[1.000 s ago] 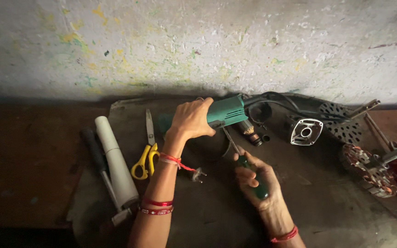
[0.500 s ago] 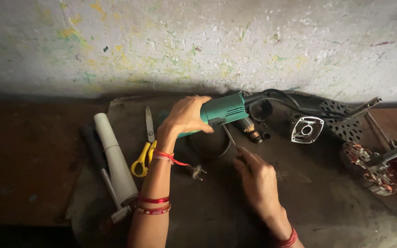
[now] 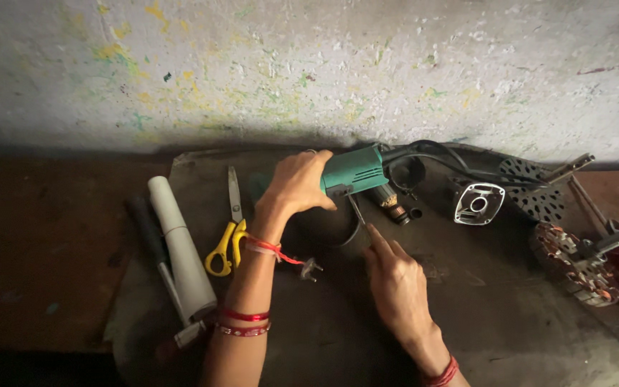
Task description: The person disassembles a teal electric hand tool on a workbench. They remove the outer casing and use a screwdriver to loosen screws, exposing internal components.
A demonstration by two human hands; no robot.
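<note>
Left hand: the left hand [image 3: 296, 183] is curled over the rear of a green plastic power-tool body [image 3: 352, 170], fingers wrapped closed around the casing, pinning it just above the mat.
Right hand: the right hand [image 3: 395, 276] lies palm down, fingers loosely bent, forefinger stretched up to touch the tip of a thin metal rod [image 3: 356, 211]; whether it pinches the rod or only touches it cannot be told.
Power tool: smooth moulded shell, boxy and slightly tapered, lying sideways near the back of the mat; a black rubber cable [image 3: 438, 156] loops out of its right end.
Bare motor end: a small copper-coloured cylinder [image 3: 388, 202] sticks out below the green shell, ribbed and dull.
Rod: slim and grey, slanting down from the tool's underside to the forefinger.
Mat: a dark, worn, creased sheet [image 3: 481, 301] laid over a brown wooden surface [image 3: 44, 244].
Scissors: steel-bladed scissors with yellow plastic loops [image 3: 228, 233], just left of the left wrist.
Roll: a white paper tube [image 3: 179, 247], smooth, lying at a slant beside a black-handled tool [image 3: 146, 223].
Housing: a silver cast-metal gear housing with a round opening [image 3: 478, 203], right of the tool.
Wall: rough plaster [image 3: 309, 64], flecked with yellow and green paint.
Wrists: red thread and red bangles on the left forearm [image 3: 243, 321].
</note>
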